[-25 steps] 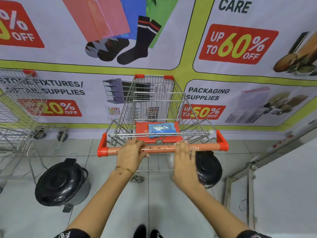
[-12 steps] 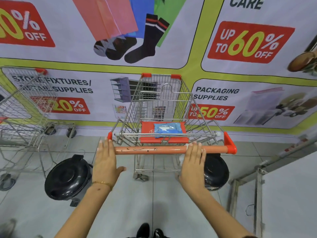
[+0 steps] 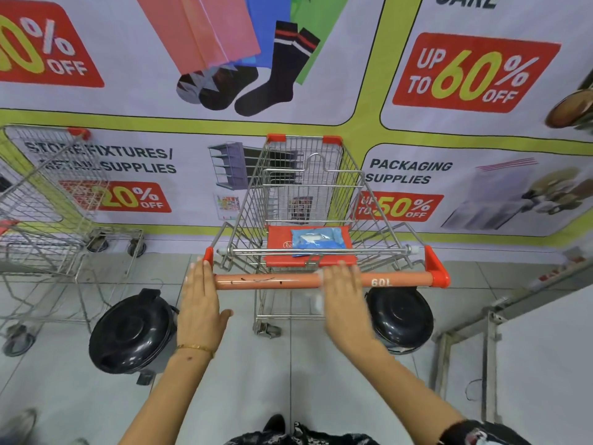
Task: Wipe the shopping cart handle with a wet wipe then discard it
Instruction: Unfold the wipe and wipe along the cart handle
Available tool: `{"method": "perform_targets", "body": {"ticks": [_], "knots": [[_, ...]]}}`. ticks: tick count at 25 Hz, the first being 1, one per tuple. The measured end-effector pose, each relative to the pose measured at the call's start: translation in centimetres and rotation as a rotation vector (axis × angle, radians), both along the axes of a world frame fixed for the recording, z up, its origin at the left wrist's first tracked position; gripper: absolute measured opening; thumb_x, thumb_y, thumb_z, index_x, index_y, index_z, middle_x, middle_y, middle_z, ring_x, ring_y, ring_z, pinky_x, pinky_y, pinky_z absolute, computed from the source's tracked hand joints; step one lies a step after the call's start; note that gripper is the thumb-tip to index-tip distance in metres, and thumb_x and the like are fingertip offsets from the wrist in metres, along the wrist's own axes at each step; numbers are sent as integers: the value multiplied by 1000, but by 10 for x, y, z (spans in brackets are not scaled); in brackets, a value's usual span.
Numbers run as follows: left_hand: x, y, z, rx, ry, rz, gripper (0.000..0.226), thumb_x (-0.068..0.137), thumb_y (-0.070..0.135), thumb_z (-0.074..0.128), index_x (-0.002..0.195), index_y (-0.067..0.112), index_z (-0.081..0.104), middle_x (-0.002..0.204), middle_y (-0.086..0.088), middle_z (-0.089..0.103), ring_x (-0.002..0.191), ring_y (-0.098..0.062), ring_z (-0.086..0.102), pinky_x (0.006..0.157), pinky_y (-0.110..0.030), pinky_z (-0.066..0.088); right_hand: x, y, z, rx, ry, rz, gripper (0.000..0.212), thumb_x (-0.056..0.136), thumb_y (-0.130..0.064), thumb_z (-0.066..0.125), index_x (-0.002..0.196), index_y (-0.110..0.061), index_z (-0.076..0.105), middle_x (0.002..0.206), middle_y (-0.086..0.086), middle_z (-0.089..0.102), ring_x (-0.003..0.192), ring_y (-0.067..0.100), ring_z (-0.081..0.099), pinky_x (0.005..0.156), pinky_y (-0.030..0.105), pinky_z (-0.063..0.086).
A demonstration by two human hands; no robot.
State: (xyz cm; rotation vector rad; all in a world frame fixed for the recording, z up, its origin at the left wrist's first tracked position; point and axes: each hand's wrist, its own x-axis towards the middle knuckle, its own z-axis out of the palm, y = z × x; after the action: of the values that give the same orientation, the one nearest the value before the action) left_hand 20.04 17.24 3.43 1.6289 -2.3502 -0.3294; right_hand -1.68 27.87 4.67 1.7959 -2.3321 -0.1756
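Two hands on handle (image 3: 266,281): L hand (image 3: 201,297) flat, released; R hand (image 3: 345,298) blurred, prob. pressing wipe (image 3: 318,297).

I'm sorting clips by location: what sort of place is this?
Most likely a retail store's cart area. A wall banner advertises discounts, wire shopping carts stand on tiled floor, and two black lidded bins sit beside them. The right hand rests on the cart handle.
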Motion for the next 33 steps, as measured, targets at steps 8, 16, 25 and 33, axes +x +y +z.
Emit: {"method": "perform_targets", "body": {"ticks": [8, 16, 25, 33], "knots": [[-6, 4, 3, -2, 0, 15, 106, 57, 12, 85, 138, -6, 19, 148, -23, 28, 139, -38, 21, 110, -43, 24, 16, -11, 5, 4, -36, -162, 71, 60, -13, 67, 124, 6, 43, 122, 29, 57, 120, 45, 47, 114, 54, 15], [-2, -2, -1, -44, -139, 17, 111, 44, 10, 90, 134, -9, 28, 138, -29, 41, 130, -43, 37, 108, -51, 32, -27, 6, 10, 27, 32, -95, 40, 71, -24, 57, 104, -3, 57, 95, 18, 63, 106, 37, 57, 105, 58, 18], [-10, 6, 0, -26, -69, 31, 105, 55, 8, 85, 138, -7, 21, 146, -26, 30, 137, -40, 24, 112, -45, 21, -47, 13, 21, 30, -279, -106, 66, 81, -39, 23, 132, 0, 37, 135, 20, 47, 133, 33, 34, 117, 51, 1], [-7, 3, 4, -22, -99, 31, 107, 54, 12, 86, 137, -6, 22, 146, -26, 32, 137, -39, 26, 110, -43, 19, -66, 5, 53, 252, -631, 124, 57, 93, -30, 41, 145, -20, 19, 153, 2, 27, 143, 19, 8, 112, 28, -8]]}}
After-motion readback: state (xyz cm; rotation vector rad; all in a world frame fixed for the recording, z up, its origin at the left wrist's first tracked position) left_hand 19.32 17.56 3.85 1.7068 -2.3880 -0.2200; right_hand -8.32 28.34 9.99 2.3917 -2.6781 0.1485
